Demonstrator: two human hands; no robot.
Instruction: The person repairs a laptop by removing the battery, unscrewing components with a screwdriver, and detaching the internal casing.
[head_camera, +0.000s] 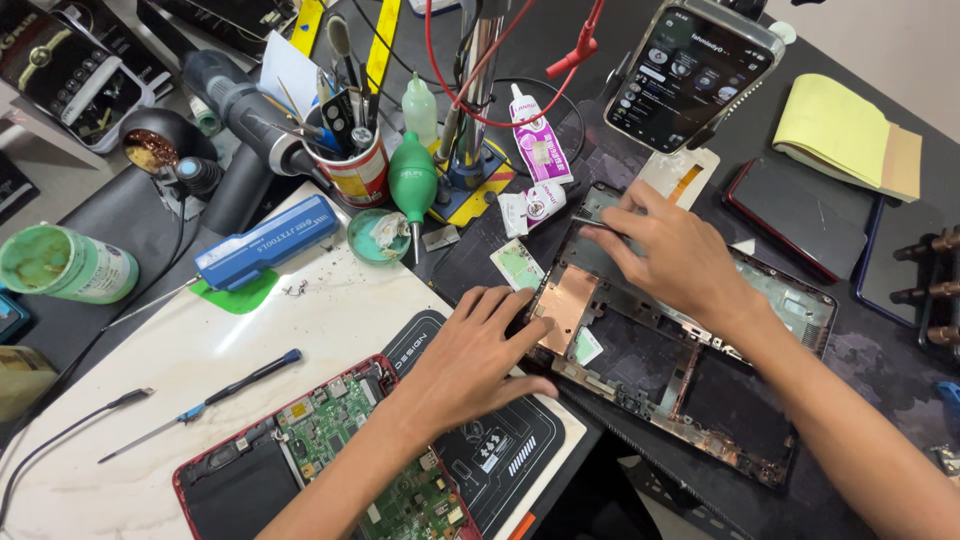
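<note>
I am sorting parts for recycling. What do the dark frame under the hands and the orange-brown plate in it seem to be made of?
The laptop base frame looks like moulded plastic, matt dark grey, with ribs and screw posts. The plate looks like copper sheet or foil: a flat, dull pinkish-orange metallic sheen, though it could be a coating. The left hand rests at its edge.

Worktop: a dark table (880, 370) is stretching across the right side, its surface looking mottled and worn.
Pale slab: a white marble-like board (330, 320) is lying over the left part, catching a soft glare.
Mat: a black printed work mat (500, 450) is sitting on the slab's near corner.
Wall: a plain beige surface (900, 40) is showing at the upper right.
Light: bright, even light is falling from above, throwing short soft shadows.
</note>
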